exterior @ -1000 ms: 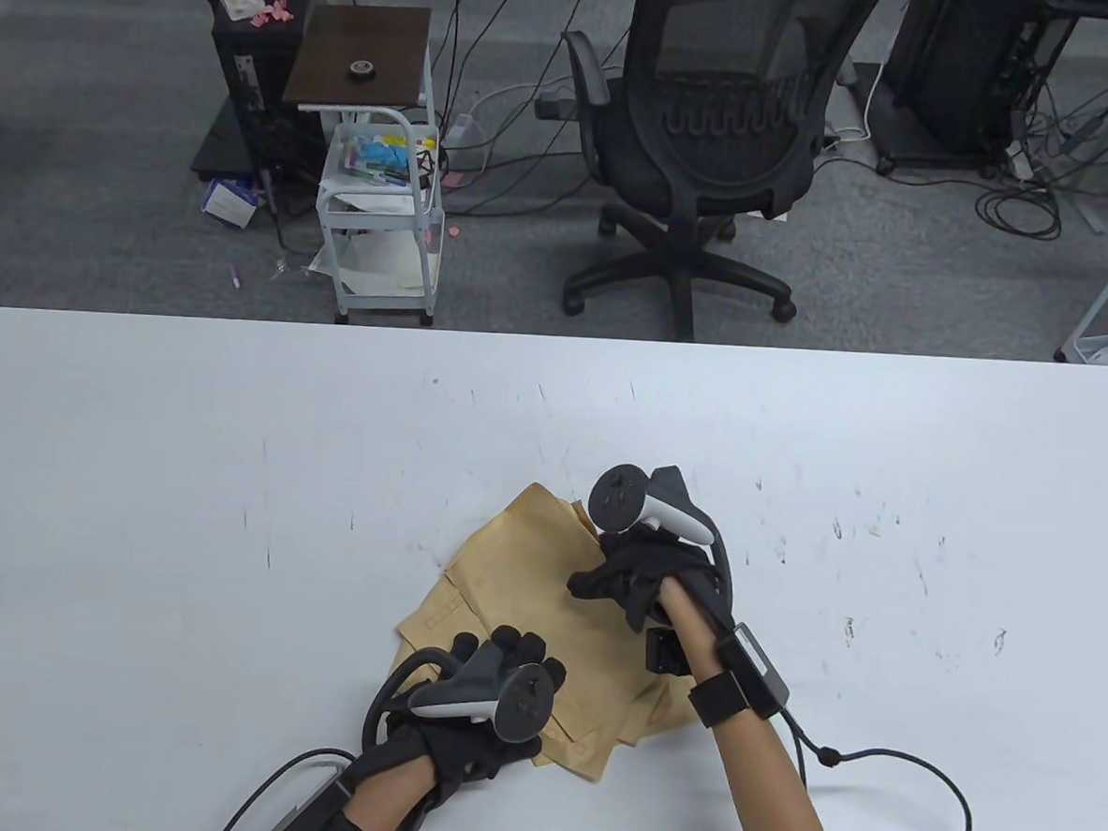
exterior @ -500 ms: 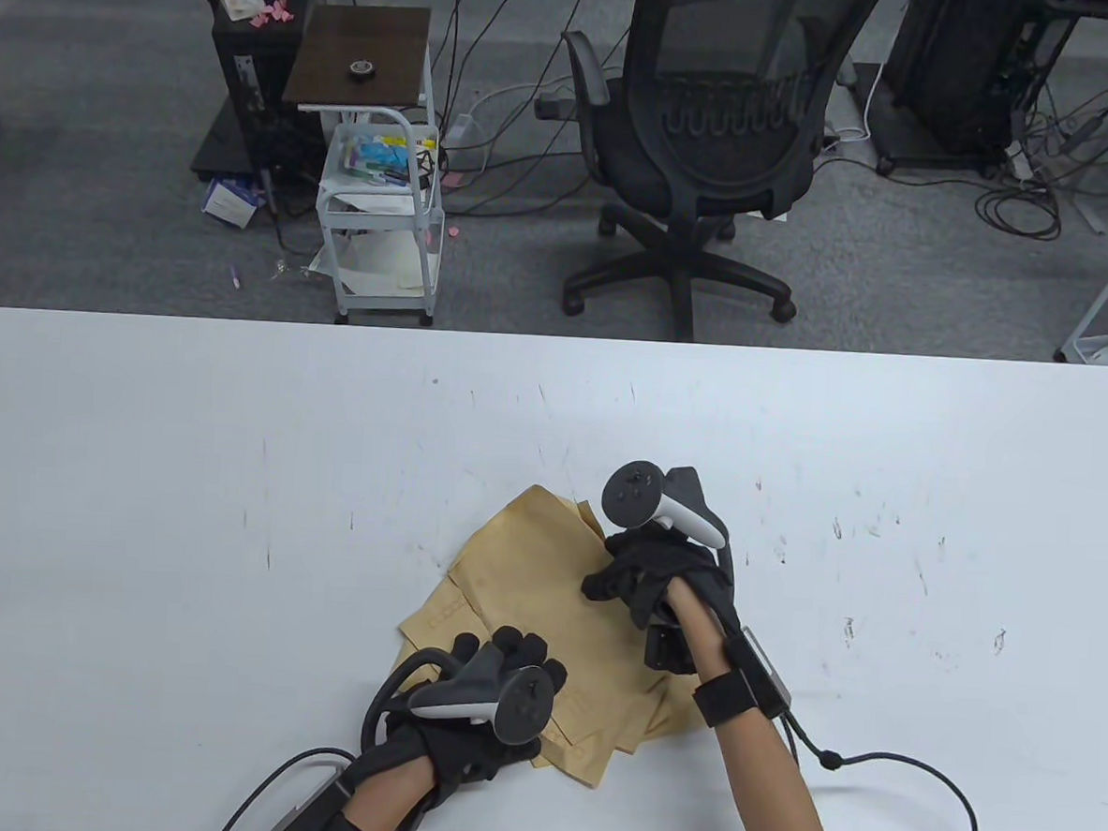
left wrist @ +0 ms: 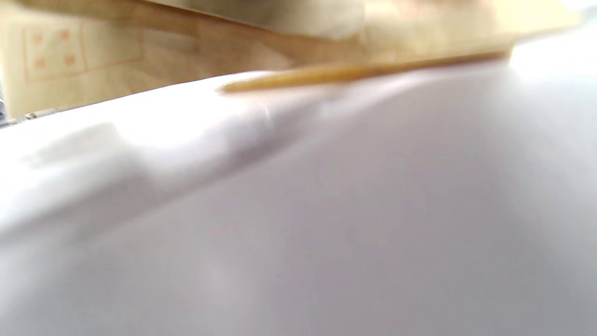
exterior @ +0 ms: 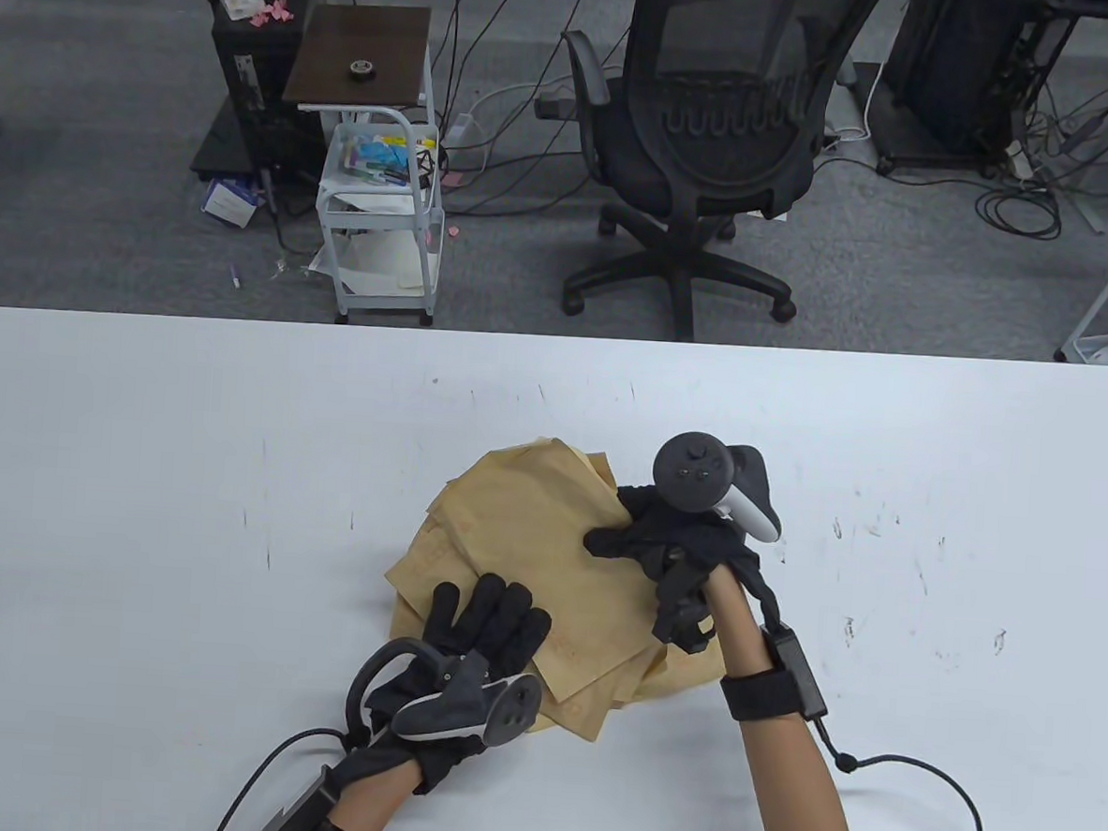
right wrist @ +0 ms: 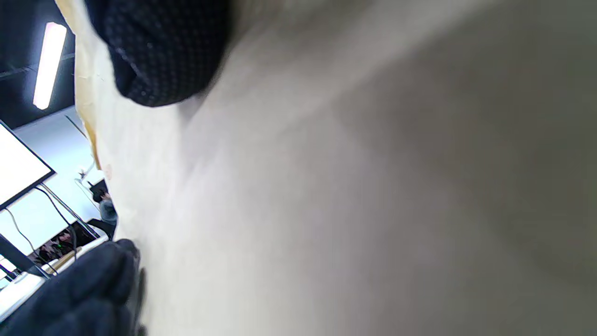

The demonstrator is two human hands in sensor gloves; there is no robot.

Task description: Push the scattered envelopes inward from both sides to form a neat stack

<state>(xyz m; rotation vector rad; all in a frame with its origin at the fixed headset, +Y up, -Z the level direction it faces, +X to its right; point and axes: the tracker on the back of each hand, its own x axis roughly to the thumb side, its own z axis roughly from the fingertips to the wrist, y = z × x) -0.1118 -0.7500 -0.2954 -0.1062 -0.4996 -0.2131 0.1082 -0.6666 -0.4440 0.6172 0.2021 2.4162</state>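
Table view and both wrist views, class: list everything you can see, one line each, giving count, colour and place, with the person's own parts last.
envelopes: several, exact count unclear, tan, overlapping in a loose pile at the table's near middle.
table: one, white, fills the lower half of the table view.
office chair: one, black, on the floor beyond the table.
cart: one, white with a dark brown top, left of the chair.
cables: many, dark, on the grey floor at the right.
left hand: one, black glove, fingers spread flat on the pile's near left part.
right hand: one, black glove, at the pile's right edge, touching it.
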